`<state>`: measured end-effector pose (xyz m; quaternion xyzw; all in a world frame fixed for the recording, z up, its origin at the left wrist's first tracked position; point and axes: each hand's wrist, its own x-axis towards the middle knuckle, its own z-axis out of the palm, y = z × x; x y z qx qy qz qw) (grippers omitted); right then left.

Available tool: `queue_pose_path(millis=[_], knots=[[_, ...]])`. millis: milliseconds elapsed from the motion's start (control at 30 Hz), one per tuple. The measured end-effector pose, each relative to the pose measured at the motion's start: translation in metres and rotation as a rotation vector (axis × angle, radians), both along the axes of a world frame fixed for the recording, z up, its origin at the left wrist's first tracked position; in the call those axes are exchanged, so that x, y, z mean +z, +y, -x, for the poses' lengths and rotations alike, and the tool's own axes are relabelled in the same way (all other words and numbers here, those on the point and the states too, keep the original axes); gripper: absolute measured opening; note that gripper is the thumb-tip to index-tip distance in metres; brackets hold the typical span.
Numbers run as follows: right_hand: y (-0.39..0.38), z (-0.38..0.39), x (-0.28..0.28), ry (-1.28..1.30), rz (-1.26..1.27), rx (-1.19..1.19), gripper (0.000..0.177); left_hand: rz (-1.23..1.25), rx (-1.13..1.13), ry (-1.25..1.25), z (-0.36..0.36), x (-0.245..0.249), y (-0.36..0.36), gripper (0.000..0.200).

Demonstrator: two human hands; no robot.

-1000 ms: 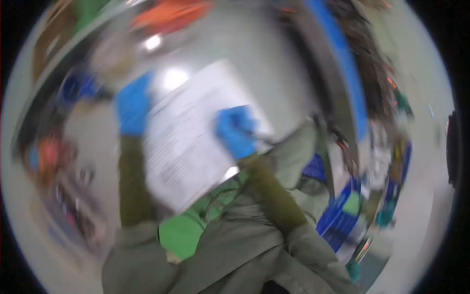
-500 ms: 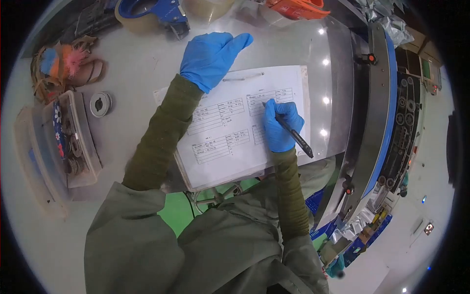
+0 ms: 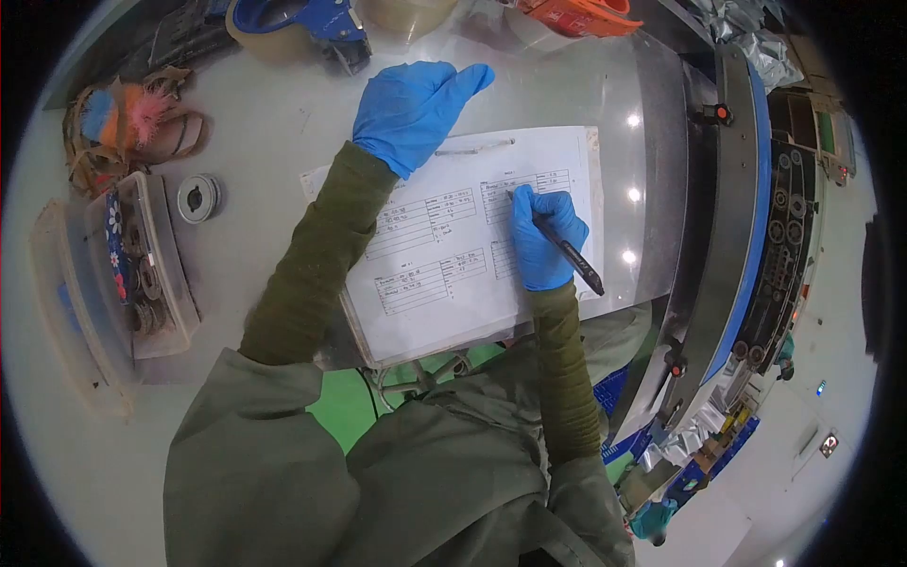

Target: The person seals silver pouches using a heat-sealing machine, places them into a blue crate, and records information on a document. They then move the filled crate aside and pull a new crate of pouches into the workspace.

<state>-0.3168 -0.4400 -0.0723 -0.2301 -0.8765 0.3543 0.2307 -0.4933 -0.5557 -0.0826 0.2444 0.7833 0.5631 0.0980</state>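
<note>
My right hand (image 3: 548, 241), in a blue glove, is closed around a black pen (image 3: 578, 265) whose tip points at a table printed on the upper right of a white sheet (image 3: 425, 331). The sheet lies on a board with a metal clip (image 3: 475, 147) at its top edge. My left hand (image 3: 414, 111), also blue-gloved, rests above the sheet's upper left, its fingers curled together and the thumb pointing right. Whether it holds anything is hidden.
Tape dispensers, one blue (image 3: 326, 21) and one orange (image 3: 586, 14), stand at the back. On the left are a round grey tin (image 3: 196, 199), a plastic box (image 3: 170, 293) of metal parts and a feathered bundle (image 3: 128, 118). A blue-edged machine rail (image 3: 737, 227) runs along the right.
The view has shifted slightly, moving the scene a little to the right. Both hands keep nearly the same pose, and the pen remains in my right hand.
</note>
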Motion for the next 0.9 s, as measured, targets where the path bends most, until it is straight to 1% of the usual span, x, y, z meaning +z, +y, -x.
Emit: queue_pose_path(millis=[100,167,233,300,367,433,500,567,633,700,767,800,867,900], knots=[[0.0017,-0.0016,-0.0007,-0.024,-0.011,0.004,0.021,0.045,-0.006,0.025,-0.0011,0.0051,-0.0009,0.050],[0.0014,-0.0021,-0.0006,-0.037,0.003,-0.003,0.021,0.031,0.006,-0.023,-0.0019,0.0068,-0.0005,0.050],[-0.0001,-0.0020,0.0006,-0.037,-0.010,-0.046,0.021,0.007,0.002,0.004,-0.0013,0.0041,0.0001,0.051],[0.0014,-0.0019,-0.0025,-0.016,-0.017,-0.019,0.021,-0.016,-0.003,0.029,-0.0013,0.0019,0.0000,0.051],[0.0022,-0.0025,-0.0027,0.005,-0.026,0.004,0.021,0.038,0.004,-0.012,-0.0014,0.0042,-0.0003,0.050],[0.0020,-0.0030,-0.0003,-0.042,0.037,0.007,0.021,0.045,0.004,-0.011,-0.0015,0.0053,-0.0005,0.049],[0.0020,-0.0021,-0.0011,-0.027,0.017,0.007,0.021,0.052,0.006,-0.010,-0.0014,0.0055,-0.0007,0.049],[0.0015,-0.0028,-0.0026,-0.011,-0.004,0.006,0.021,0.033,-0.002,-0.065,-0.0014,0.0042,-0.0003,0.049],[0.0011,-0.0034,-0.0044,0.006,0.005,-0.034,0.021,0.029,-0.001,-0.040,-0.0009,0.0024,0.0002,0.049],[0.0017,-0.0023,-0.0016,-0.003,-0.013,-0.023,0.021,0.025,0.001,-0.017,-0.0013,0.0015,-0.0004,0.049],[0.0023,-0.0018,-0.0016,-0.011,-0.030,-0.014,0.021,0.114,-0.017,-0.033,-0.0009,0.0041,-0.0017,0.054],[0.0026,-0.0018,-0.0033,-0.024,-0.030,-0.034,0.021,0.115,-0.016,-0.032,-0.0006,0.0038,-0.0017,0.054],[0.0022,-0.0013,-0.0031,-0.035,-0.030,-0.053,0.021,0.021,0.002,0.006,-0.0009,0.0027,-0.0008,0.049],[0.0010,-0.0011,-0.0010,0.006,-0.014,-0.031,0.021,0.020,0.001,0.006,-0.0010,0.0027,-0.0005,0.049]])
